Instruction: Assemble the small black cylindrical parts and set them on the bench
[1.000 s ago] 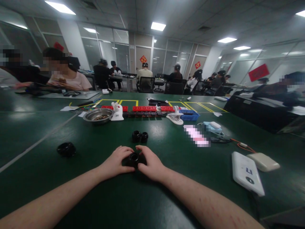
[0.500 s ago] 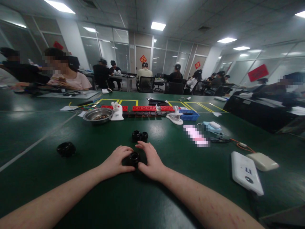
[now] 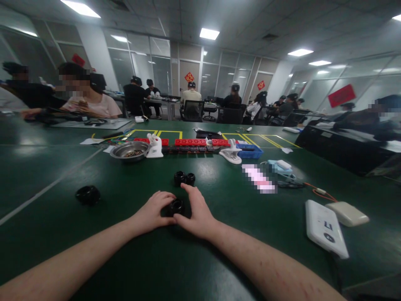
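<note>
A glossy black round piece (image 3: 177,205) with a hole in its top stands on the green table in front of me. I cannot make out its exact kind. My left hand (image 3: 155,210) curls around its left side, fingers behind and thumb in front. On the other side is my right hand (image 3: 196,213), its thumb tip at the near edge of the piece and its fingers spread, with a gap to the piece. Just beyond the fingers stand two similar black pieces, one (image 3: 179,178) beside a smaller one (image 3: 190,179). Another black piece (image 3: 88,195) lies tilted to the left.
Across the table are a metal bowl (image 3: 114,153) with small parts, white clamps (image 3: 231,153), red strips (image 3: 189,142) and a blue tray (image 3: 255,154). White devices (image 3: 326,228) with cables lie at right. Other people (image 3: 92,100) sit beyond.
My right hand has shifted slightly left, bringing its thumb to the near edge of the black piece. My left hand stays around it. The view has moved slightly.
</note>
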{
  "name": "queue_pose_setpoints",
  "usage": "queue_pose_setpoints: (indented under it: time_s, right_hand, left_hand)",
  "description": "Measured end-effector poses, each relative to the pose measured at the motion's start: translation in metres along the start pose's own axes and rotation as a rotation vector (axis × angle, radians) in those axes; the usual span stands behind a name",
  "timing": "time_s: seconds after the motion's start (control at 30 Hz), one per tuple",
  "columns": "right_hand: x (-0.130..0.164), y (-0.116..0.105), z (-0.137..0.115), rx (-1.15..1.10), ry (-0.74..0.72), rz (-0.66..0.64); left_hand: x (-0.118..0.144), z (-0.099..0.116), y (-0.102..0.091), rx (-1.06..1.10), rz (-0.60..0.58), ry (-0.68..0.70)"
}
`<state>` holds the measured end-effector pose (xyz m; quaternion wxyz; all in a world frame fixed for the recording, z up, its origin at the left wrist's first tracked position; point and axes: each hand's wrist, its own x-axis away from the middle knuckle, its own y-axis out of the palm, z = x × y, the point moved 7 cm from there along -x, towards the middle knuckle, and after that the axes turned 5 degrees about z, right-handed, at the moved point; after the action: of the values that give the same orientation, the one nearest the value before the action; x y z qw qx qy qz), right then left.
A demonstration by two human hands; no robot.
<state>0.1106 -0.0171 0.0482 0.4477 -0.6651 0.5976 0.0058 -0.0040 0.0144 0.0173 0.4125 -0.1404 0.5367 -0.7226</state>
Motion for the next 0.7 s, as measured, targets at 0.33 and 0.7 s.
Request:
queue_pose_setpoints:
  time_s: [0.33, 0.7]
  right_hand:
    - [-0.0011, -0.0004, 0.0006, -0.045, 0.005, 0.013]
    - [-0.0019, -0.0014, 0.0033, 0.021, 0.053, 0.106]
  left_hand:
    - [-0.0005, -0.0014, -0.0009, 0.013, 0.015, -0.013]
    - [-0.0010, 0.0030, -0.0010, 0.012, -0.004, 0.013]
